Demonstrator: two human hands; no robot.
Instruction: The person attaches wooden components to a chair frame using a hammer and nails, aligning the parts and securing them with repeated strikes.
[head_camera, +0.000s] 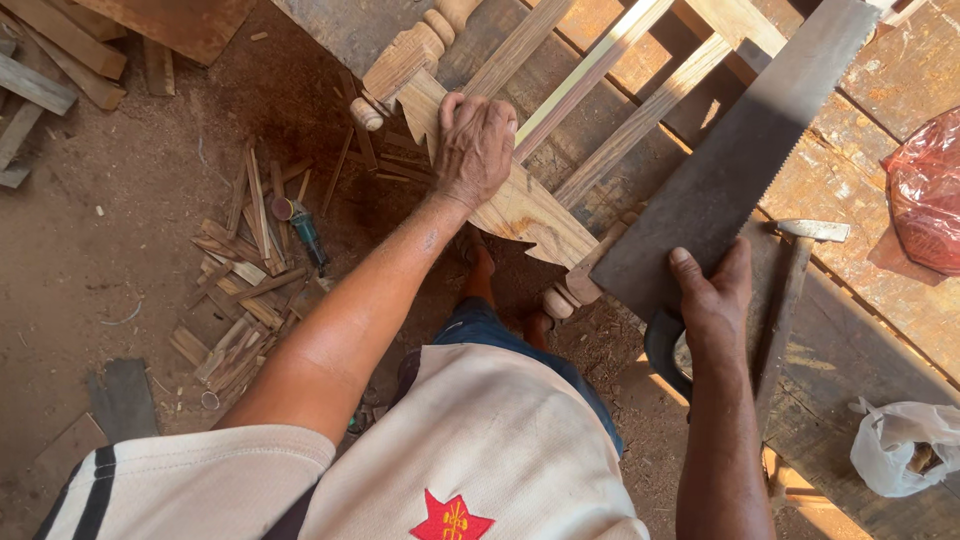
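Note:
My left hand (476, 147) presses down on the carved rail of a wooden frame (530, 215) with turned posts and several slats, which lies over the edge of a plank workbench (850, 180). My right hand (712, 300) grips the dark handle of a hand saw (730, 165). The saw's wide grey blade lies flat across the frame's slats, its toothed edge facing right. The handle itself is mostly hidden under my palm.
A hammer (795, 275) lies on the bench just right of my right hand. A red plastic bag (925, 195) and a white plastic bag (905, 445) sit at the right. Wood offcuts (245, 270) and a small green-handled tool (305, 230) litter the dirt floor at left.

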